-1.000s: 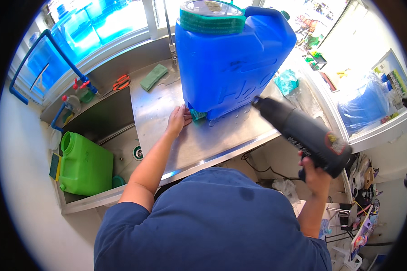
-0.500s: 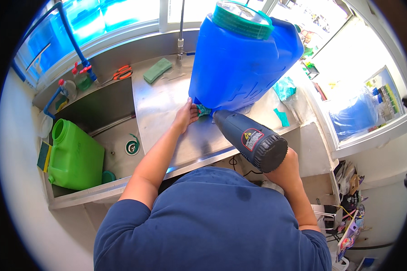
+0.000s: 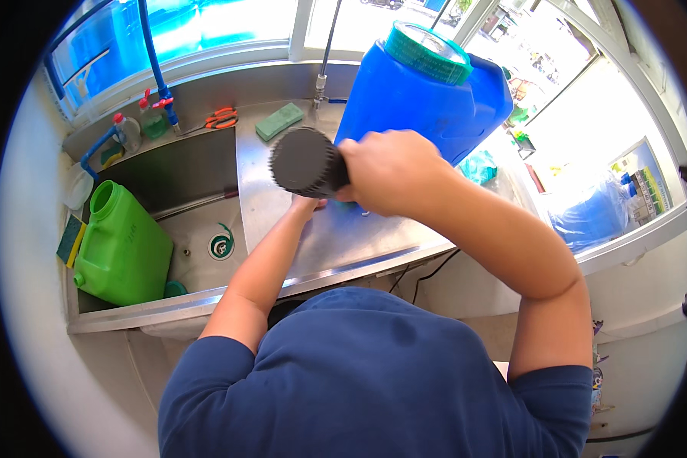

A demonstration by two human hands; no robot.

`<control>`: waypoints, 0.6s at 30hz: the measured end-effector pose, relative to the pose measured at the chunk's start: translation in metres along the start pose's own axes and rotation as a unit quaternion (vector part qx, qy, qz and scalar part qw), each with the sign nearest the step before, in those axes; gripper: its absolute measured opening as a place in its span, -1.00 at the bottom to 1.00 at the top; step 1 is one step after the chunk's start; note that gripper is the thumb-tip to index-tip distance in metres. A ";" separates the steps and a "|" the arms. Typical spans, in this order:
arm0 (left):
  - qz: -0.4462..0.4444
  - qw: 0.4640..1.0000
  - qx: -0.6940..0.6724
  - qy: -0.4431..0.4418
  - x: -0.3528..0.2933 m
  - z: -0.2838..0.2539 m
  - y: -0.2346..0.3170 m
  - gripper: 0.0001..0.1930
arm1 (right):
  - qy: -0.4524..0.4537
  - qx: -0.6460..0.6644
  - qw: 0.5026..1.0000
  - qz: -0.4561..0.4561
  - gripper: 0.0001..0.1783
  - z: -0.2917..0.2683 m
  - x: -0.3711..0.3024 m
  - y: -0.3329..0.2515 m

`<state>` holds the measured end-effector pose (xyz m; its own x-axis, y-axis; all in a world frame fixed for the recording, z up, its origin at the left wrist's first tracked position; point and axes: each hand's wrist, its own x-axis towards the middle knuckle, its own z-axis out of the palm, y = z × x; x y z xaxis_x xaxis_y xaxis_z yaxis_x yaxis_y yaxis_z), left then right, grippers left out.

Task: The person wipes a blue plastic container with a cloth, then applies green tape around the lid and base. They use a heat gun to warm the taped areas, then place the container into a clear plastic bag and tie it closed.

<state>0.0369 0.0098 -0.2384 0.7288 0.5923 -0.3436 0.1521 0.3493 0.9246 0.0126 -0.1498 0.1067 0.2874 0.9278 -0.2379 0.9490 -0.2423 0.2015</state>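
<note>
A blue water container (image 3: 404,107) with a green-wrapped cap (image 3: 435,59) stands on the steel counter (image 3: 282,252). My right hand (image 3: 393,169) is closed around a dark heat gun (image 3: 307,162), raised in front of the container's lower left side. The black rear end faces up, and the nozzle is hidden. Beneath the heat gun, my left hand (image 3: 308,203) reaches to the container's base. Most of its fingers are covered, so I cannot make out their grip.
On the left, a green jerrycan (image 3: 133,248) sits in the sink (image 3: 198,164) near the drain (image 3: 221,246). Orange-handled pliers (image 3: 221,117), a green sponge block (image 3: 279,122) and bottles (image 3: 128,131) lie along the back. Teal plastic (image 3: 478,166) is right of the container, near the window.
My right hand has swung the heat gun up and left across the container's front. The gun now covers most of my left hand, which stays low by the container's base.
</note>
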 end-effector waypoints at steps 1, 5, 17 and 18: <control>0.006 1.000 0.021 0.016 0.000 -0.007 0.000 -0.49 | -0.026 -0.029 0.999 0.001 -0.58 -0.004 0.015 -0.006; -0.056 0.995 -0.041 0.068 -0.008 -0.034 -0.002 -0.63 | -0.073 -0.103 0.992 0.012 -0.57 -0.013 0.057 -0.032; -0.016 0.981 -0.157 0.114 -0.040 -0.066 0.016 -0.71 | -0.099 -0.129 0.987 -0.016 -0.47 -0.003 0.071 -0.032; -0.022 0.982 -0.149 0.112 -0.040 -0.067 0.017 -0.71 | -0.110 -0.113 0.987 -0.010 -0.42 -0.005 0.065 -0.030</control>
<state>-0.0344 0.0404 -0.2196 0.5551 0.7056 -0.4404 -0.0459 0.5547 0.8308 0.0023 -0.0808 0.0895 0.3145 0.8414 -0.4395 0.9084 -0.1325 0.3965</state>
